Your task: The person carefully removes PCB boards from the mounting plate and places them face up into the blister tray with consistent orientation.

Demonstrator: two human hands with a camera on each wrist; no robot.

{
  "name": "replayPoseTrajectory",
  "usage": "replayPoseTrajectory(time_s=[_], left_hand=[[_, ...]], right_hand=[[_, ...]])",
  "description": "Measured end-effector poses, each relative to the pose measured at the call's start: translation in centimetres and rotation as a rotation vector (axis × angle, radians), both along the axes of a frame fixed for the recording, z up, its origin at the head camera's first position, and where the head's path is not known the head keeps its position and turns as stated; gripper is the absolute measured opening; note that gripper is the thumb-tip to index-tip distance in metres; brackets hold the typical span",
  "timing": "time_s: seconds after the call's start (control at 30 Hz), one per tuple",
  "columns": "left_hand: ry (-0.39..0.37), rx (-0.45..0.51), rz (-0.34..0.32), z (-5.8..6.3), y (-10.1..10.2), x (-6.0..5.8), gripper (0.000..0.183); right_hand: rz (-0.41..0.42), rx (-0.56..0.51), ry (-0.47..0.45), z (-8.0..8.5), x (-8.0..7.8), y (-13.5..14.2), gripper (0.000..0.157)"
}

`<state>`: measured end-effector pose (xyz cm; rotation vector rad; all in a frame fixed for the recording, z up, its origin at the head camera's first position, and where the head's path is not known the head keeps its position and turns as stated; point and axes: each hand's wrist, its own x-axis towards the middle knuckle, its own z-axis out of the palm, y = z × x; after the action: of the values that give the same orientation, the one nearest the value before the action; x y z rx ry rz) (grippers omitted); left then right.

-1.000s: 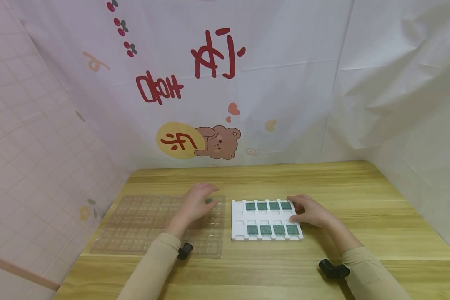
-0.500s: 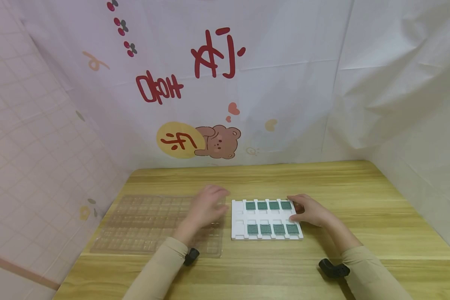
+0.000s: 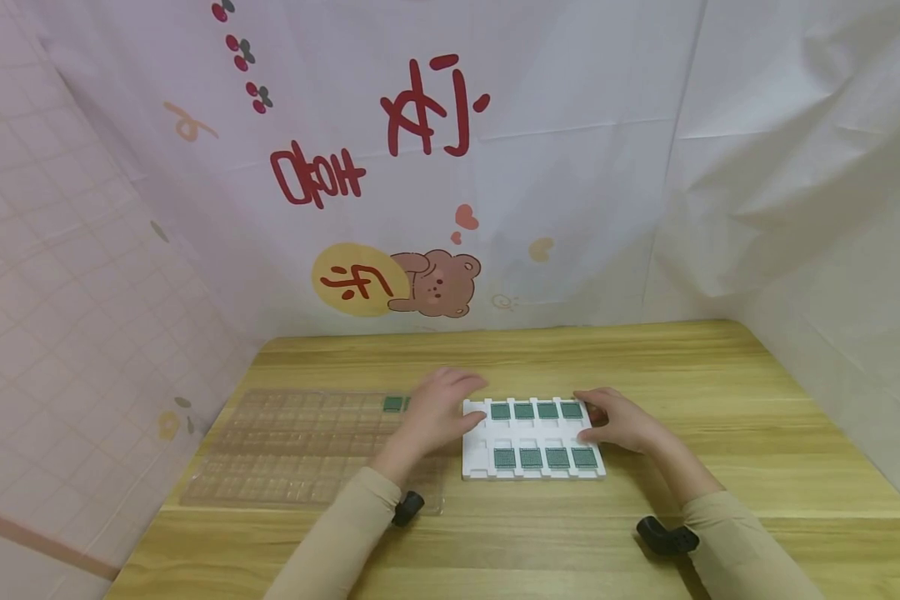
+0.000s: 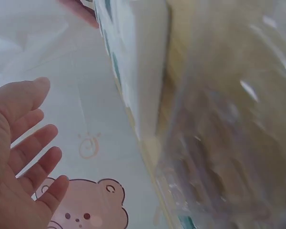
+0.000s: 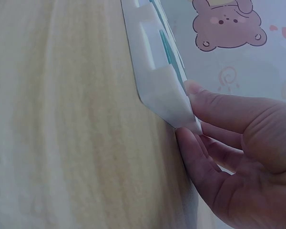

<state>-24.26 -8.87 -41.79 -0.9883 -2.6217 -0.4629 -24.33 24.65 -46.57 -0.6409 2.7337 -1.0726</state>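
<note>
A white tray (image 3: 542, 435) lies on the table, with two rows of green square circuit chips (image 3: 524, 412) in its slots; its leftmost slots hold none. My right hand (image 3: 626, 423) grips the tray's right end. In the right wrist view the thumb (image 5: 214, 102) lies at the upper edge of the white tray (image 5: 169, 98), and the fingers are curled at its outer side. My left hand (image 3: 438, 410) hovers at the tray's left end, fingers loosely spread; the left wrist view shows nothing between them.
To the left lies a clear plastic tray (image 3: 292, 450) with many compartments, its right part behind my left forearm. A green chip (image 3: 393, 404) sits near its back edge, another partly hidden beside it. A printed curtain (image 3: 585, 208) hangs behind the wooden table (image 3: 540, 542).
My left hand has moved right, from over the clear tray to the white tray's left end, uncovering a green chip in the clear tray. My right hand and the white tray have stayed still.
</note>
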Motion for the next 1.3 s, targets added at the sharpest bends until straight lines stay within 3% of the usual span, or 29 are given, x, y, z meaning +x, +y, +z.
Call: replayPoseTrajectory(time_s=[0.23, 0.53, 0.87, 1.3], left_hand=[[0.004, -0.002, -0.010, 0.5, 1.3, -0.4, 0.046], [-0.145, -0.082, 0.093, 0.2, 2.7, -1.4, 0.050], [-0.261, -0.103, 0.140, -0.4, 3.5, -2.1, 0.051], [-0.282, -0.143, 0.170, -0.9, 4.7, -2.4, 0.045]], right_hand=[[0.001, -0.008, -0.005, 0.2, 0.2, -0.2, 0.073], [0.006, -0.019, -0.016, 0.1, 0.2, -0.1, 0.072], [0.001, -0.009, 0.010, -0.1, 0.0, -0.1, 0.072], [0.006, -0.010, 0.011, 0.0, 0.1, -0.1, 0.073]])
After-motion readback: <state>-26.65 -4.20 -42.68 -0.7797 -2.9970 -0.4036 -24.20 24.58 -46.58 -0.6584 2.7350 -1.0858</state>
